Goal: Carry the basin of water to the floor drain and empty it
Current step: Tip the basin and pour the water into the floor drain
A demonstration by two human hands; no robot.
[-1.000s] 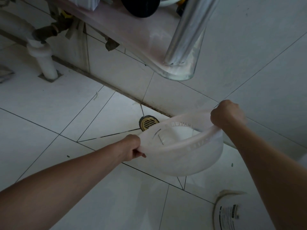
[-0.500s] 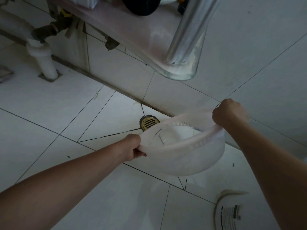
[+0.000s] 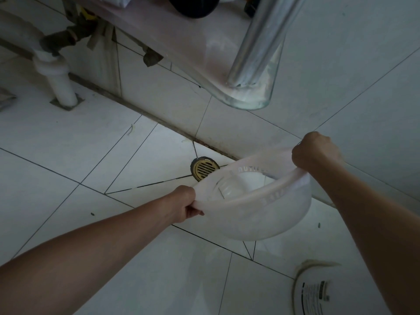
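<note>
Both hands, left hand [image 3: 184, 203] and right hand [image 3: 314, 151], gripped the tilted basin [image 3: 261, 208] by the floor drain [image 3: 204, 168]; pouring looked underway, needing more forward tilt.

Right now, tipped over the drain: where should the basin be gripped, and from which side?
By the rolled rim, from opposite sides, as held: left hand on the near-left rim, right hand on the far-right rim. The basin is wide with smooth curved walls; only the lip offers purchase, leaving the edge toward the floor drain free.
</note>
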